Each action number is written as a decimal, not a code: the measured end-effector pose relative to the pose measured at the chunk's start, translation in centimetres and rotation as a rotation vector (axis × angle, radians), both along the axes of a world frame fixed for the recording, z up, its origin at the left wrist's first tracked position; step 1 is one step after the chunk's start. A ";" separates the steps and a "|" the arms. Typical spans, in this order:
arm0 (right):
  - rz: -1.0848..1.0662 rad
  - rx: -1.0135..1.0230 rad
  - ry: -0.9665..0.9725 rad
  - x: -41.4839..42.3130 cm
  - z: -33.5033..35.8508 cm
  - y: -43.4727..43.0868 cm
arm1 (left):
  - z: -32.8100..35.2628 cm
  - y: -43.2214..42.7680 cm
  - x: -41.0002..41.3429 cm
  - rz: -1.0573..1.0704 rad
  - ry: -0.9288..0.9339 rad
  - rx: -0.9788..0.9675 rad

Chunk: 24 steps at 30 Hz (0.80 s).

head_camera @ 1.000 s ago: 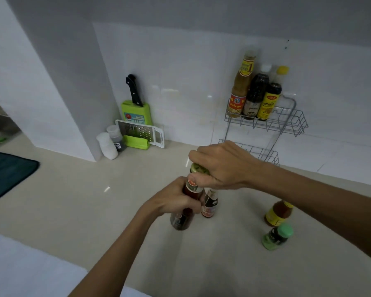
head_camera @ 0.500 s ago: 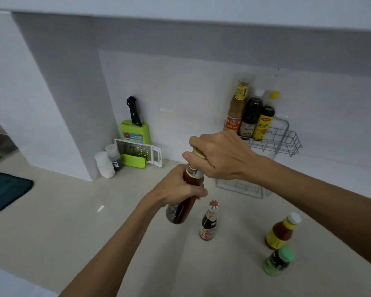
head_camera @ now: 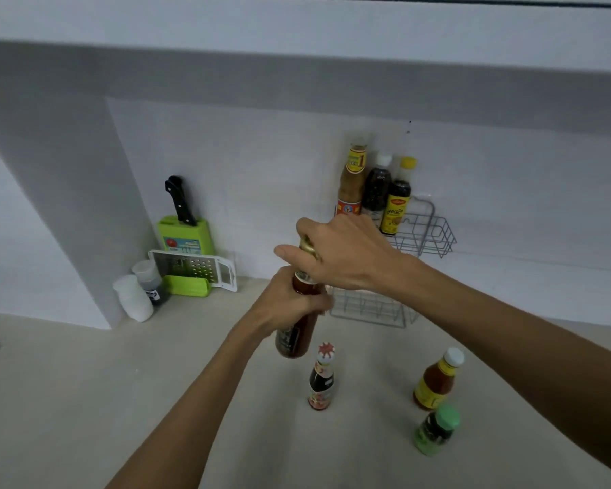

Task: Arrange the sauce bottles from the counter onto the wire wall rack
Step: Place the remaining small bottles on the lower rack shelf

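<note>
My left hand [head_camera: 290, 305] grips the middle of a dark red sauce bottle [head_camera: 295, 338] lifted above the counter. My right hand [head_camera: 346, 254] is closed over its gold cap. Behind them the two-tier wire wall rack [head_camera: 434, 234] carries three bottles on its upper tier: a tall brown one [head_camera: 351, 178], a dark one [head_camera: 376, 187] and a yellow-capped one [head_camera: 397, 199]. On the counter stand a small red-capped bottle [head_camera: 321, 379], a yellow-labelled chili bottle [head_camera: 436, 381] and a green-lidded jar [head_camera: 436, 430].
At the back left stand a green knife block with a black-handled knife [head_camera: 182, 224], a white grater [head_camera: 194, 271] and two small shakers [head_camera: 138, 294]. A wall pillar [head_camera: 67, 206] juts out on the left. The rack's lower tier [head_camera: 371, 308] sits just above the counter.
Both hands have lifted the dark red bottle off the counter and carried it up toward the rack. The view tilted upward, so the standing bottles now appear lower.
</note>
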State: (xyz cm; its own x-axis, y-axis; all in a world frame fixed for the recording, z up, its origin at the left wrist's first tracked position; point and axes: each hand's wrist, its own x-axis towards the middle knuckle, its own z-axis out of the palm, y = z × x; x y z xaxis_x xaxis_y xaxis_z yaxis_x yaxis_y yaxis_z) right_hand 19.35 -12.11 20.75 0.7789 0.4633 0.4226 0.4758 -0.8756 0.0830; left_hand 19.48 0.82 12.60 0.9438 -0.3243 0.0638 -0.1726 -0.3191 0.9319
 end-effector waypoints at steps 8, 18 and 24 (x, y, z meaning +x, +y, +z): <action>-0.327 -0.028 -0.135 1.9 -1.6 0.0 | -2.0 -3.8 1.9 0.334 -0.208 0.010; -0.471 0.346 0.421 3.8 -2.9 -4.8 | -3.1 -3.9 7.1 -0.303 0.078 0.306; -0.615 0.545 0.346 3.9 -6.6 -5.4 | -6.3 -5.0 9.3 -0.193 -0.109 0.331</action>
